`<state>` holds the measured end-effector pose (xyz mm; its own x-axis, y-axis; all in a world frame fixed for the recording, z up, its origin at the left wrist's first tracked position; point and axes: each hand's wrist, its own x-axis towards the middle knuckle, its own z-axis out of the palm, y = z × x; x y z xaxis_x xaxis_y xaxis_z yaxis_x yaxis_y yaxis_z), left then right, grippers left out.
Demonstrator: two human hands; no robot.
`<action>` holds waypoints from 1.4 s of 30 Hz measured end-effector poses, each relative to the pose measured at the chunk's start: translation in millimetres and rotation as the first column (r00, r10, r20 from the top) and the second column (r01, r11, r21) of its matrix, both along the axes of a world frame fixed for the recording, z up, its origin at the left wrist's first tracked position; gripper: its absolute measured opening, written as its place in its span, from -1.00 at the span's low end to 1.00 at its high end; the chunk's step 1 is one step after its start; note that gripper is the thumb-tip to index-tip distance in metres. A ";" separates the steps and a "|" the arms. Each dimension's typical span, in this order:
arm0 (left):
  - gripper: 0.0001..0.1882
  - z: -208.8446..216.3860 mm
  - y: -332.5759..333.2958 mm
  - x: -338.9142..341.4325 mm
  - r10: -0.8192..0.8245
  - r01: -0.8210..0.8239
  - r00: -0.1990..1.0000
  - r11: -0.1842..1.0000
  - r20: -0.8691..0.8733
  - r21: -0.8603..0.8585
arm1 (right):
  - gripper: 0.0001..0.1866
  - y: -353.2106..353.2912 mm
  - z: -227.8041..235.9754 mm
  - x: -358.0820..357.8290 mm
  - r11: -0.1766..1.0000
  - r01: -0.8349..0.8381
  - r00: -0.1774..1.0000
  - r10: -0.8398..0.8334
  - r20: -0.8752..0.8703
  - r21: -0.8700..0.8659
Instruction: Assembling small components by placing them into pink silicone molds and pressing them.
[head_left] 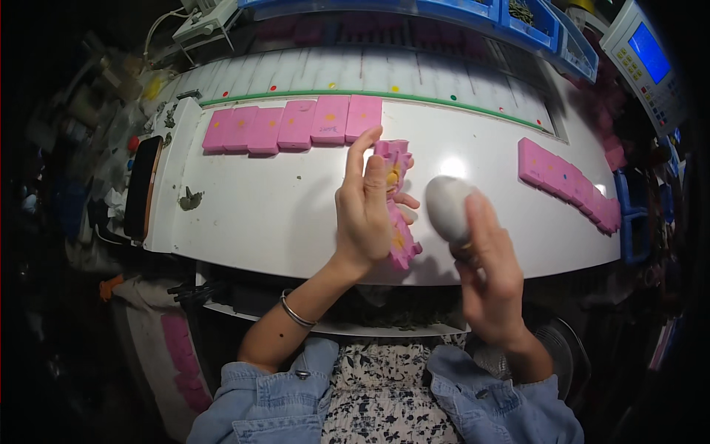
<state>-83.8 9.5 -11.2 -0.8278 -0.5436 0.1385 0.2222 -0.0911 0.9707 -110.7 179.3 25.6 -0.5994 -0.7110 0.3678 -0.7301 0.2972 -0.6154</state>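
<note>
Over the middle of the white worktop (pixel 281 200), my left hand (pixel 362 211) is closed on a flexed pink rubber mold (pixel 400 240). The mold's frilled edges and yellow patches face right, and part of it is hidden behind my fingers. Just to the right, my right hand (pixel 492 274) grips a rounded grey-white pouch (pixel 447 207) by its narrow lower end. The pouch is slightly blurred and apart from the mold. My fingers hide most of its neck.
Pink rubber blocks (pixel 296 126) form a row at the back left; another row (pixel 566 180) slants down at the right. Behind stands a green-edged rack (pixel 325 78) with coloured dots. A phone (pixel 143 186) lies left, a control panel (pixel 645 55) stands far right, and blue bins (pixel 532 29) hang above.
</note>
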 end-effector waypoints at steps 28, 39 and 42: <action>-0.16 -1.3 18.6 18.7 -0.281 0.277 0.958 0.851 -0.059 0.446 | -0.49 -5.1 -6.6 5.1 0.979 -0.058 0.989 0.029 -0.145 -0.198; -0.03 -7.6 25.4 21.1 -0.344 0.343 0.935 0.939 -0.088 -0.023 | -0.58 -23.5 -0.9 0.3 0.807 0.214 0.970 -0.109 0.217 -0.551; -0.08 -10.9 22.7 23.3 -0.360 0.363 0.931 0.929 0.055 -0.065 | -0.63 -16.1 -0.1 -10.7 0.870 0.168 0.909 0.046 0.415 -0.463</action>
<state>-60.5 32.2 -22.1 -0.9722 -0.1961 0.1281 0.1474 -0.0869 0.9853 -121.4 163.2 25.5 -0.8045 -0.4660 0.3684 -0.3781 -0.0765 -0.9226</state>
